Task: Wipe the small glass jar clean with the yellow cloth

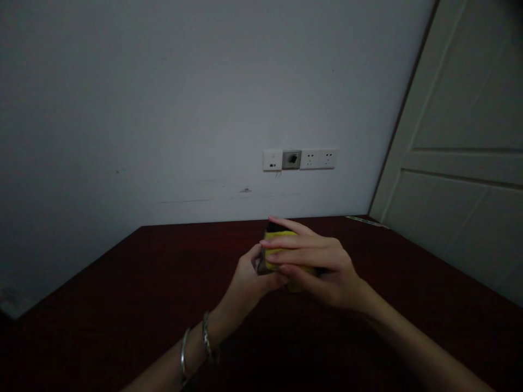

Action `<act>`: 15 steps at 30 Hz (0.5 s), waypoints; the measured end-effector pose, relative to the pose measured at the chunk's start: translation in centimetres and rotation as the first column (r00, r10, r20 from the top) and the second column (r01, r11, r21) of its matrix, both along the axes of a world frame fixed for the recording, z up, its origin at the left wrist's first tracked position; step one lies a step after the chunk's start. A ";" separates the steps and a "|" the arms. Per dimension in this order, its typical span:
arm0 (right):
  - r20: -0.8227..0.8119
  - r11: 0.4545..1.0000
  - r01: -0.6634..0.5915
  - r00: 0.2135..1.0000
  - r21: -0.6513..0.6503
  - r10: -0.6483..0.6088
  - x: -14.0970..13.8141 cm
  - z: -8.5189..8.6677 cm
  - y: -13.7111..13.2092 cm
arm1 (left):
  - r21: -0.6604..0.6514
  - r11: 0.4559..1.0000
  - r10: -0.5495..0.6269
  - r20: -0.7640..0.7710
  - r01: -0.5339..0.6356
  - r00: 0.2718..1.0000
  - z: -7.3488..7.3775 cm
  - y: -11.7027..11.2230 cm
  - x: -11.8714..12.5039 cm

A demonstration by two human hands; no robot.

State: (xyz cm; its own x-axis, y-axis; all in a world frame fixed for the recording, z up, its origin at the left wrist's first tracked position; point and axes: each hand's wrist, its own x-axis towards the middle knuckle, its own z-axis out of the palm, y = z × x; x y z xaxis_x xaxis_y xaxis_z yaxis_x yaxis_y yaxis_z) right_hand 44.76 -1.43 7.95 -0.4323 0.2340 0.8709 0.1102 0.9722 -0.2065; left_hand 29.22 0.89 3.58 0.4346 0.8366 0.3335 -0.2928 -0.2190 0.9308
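Note:
Both my hands meet above the dark red table, closed round a small yellow block-shaped object with dark edges. My right hand wraps over its top and front, fingers pointing left. From below and behind, my left hand grips the object's left side; two silver bangles sit on that wrist. The room is dim and most of the object is hidden by my fingers, so I cannot make out what it is.
A white wall rises behind the table, with a row of wall sockets above the far edge. A pale panelled door stands at the right. A thin light strip lies at the table's far right corner.

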 end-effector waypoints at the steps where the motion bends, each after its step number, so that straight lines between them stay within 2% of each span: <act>1: -0.002 1.000 -0.008 1.000 0.000 0.008 0.0 0.0 0.0 | 0.007 1.000 -0.003 0.003 0.003 1.000 -0.1 0.1 0.0; 4: -0.076 0.996 0.049 0.996 -0.076 -0.055 -0.1 -0.2 0.4 | -0.018 1.000 -0.021 -0.024 0.020 1.000 -0.1 0.1 -0.1; 6: -0.168 0.972 0.106 0.975 -0.210 -0.143 -0.1 -0.3 1.0 | -0.042 0.998 -0.041 -0.045 0.039 0.998 -0.1 0.0 -0.3; 8: -0.225 0.912 0.121 0.949 -0.391 -0.222 0.0 -0.5 1.4 | -0.046 0.996 -0.077 -0.057 0.075 0.995 -0.1 -0.1 -0.4; 10: -0.223 0.847 0.094 0.944 -0.524 -0.242 0.1 -0.6 1.7 | -0.041 0.993 -0.111 -0.048 0.109 0.993 -0.2 -0.2 -0.5; 12: -0.183 0.828 0.061 0.964 -0.558 -0.195 0.3 -0.7 1.8 | -0.059 0.992 -0.115 -0.029 0.113 0.993 -0.2 -0.2 -0.5; 15: -0.100 0.881 0.033 0.991 -0.472 -0.091 0.5 -0.9 1.4 | -0.087 0.994 -0.066 -0.006 0.065 0.998 -0.2 -0.2 -0.6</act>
State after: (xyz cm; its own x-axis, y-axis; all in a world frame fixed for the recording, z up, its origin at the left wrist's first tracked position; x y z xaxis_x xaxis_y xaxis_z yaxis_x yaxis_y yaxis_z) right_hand 45.29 0.01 7.04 -0.3066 0.6499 0.6954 0.1144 0.7505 -0.6509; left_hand 28.66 0.70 3.33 0.4922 0.8317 0.2569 -0.2959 -0.1177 0.9479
